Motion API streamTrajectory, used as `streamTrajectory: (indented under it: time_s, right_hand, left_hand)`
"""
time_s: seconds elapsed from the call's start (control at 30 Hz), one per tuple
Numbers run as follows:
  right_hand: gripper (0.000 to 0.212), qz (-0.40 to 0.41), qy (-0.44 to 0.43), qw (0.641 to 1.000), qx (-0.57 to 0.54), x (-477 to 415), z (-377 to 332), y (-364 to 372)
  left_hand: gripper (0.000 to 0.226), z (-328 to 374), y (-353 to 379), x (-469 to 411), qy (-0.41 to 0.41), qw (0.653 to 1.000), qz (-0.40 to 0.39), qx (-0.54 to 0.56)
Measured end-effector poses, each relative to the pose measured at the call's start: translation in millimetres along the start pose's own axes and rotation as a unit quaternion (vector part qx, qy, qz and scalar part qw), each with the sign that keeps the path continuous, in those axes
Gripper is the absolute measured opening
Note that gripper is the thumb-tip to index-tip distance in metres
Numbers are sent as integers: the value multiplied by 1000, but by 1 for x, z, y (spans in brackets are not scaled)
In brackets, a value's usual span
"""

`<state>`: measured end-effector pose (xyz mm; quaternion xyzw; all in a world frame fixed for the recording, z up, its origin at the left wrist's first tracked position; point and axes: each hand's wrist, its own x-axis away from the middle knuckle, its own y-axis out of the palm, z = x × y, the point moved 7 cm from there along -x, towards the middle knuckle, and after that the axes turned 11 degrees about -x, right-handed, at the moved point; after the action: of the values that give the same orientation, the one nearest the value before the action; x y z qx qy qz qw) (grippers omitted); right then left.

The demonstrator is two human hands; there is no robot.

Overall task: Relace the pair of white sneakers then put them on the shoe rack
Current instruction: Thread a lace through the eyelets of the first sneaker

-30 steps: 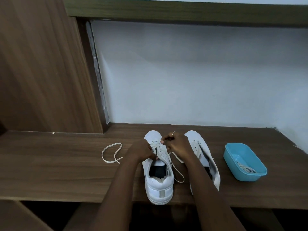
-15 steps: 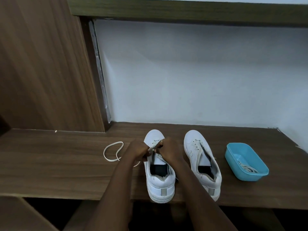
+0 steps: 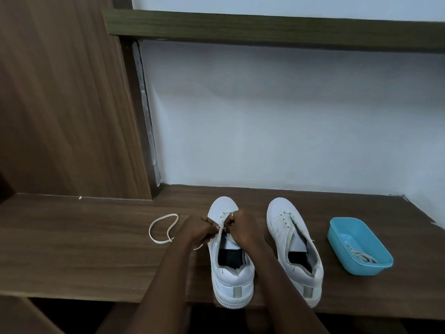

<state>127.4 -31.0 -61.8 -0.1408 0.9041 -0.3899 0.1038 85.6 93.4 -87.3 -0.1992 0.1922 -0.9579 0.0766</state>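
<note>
Left hand (image 3: 199,231) and right hand (image 3: 242,229) each pinch the lace (image 3: 166,216) over the first sneaker (image 3: 232,276), at the shelf's (image 3: 84,249) front edge; its loose loop lies leftward; the second sneaker (image 3: 281,218) stands just beside; a tub (image 3: 361,259) sits farther right.

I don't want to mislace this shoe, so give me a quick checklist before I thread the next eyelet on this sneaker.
1. Left sneaker sits flat on the shelf: ok.
2. Grip: left hand and right hand both pinch the lace: ok.
3. Its free tail lies in an unknotted loop: ok.
4. Next eyelet: cannot tell, hands hide it.
5. Right sneaker laced: not ok, eyelets empty.
6. Spare lace ready in blue tub: ok.
</note>
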Motion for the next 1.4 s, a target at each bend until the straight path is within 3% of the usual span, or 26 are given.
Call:
streamTrajectory:
  time_s: [0.2, 0.37, 0.5, 0.67, 0.83, 0.97, 1.03, 1.1, 1.2, 1.3, 1.4]
  right_hand:
    - [19, -9, -3, 1000, -25, 1, -2, -4]
    - [20, -37, 8, 998, -43, 3, -4, -7]
    - [17, -42, 26, 995, -82, 2, 1, -15]
    - [22, 6, 49, 994, -93, 0, 12, -26]
    - [32, 20, 92, 991, -99, 1, 24, -34]
    - [32, 30, 107, 989, -102, 3, 28, -38]
    - [33, 29, 112, 988, -101, 5, 29, -41]
    - [34, 42, 109, 988, -104, 5, 28, -45]
    - [28, 47, 104, 988, -103, 6, 25, -48]
    - [25, 34, 101, 988, -113, 7, 21, -44]
    - [28, 40, 97, 985, -135, 7, 19, -42]
  left_hand:
    - [25, 4, 1, 4, 1, 1000, -8, 13]
    - [25, 6, -6, 4, -14, 997, 46, 59]
    - [11, 8, -14, 5, -40, 981, 81, 174]
    - [32, 8, -22, 4, -59, 934, 63, 347]
    - [30, -8, -57, 3, -62, 910, 205, 354]
    - [25, -16, -104, 26, -70, 885, 411, 205]
    - [26, -9, -116, 37, -50, 879, 455, 132]
    - [24, 7, -109, 38, -2, 914, 398, 75]
    - [18, 19, -75, 25, 46, 971, 219, -89]
    - [19, 18, -32, 15, 76, 960, 50, -265]
    - [24, 22, -9, 12, 98, 937, 3, -335]
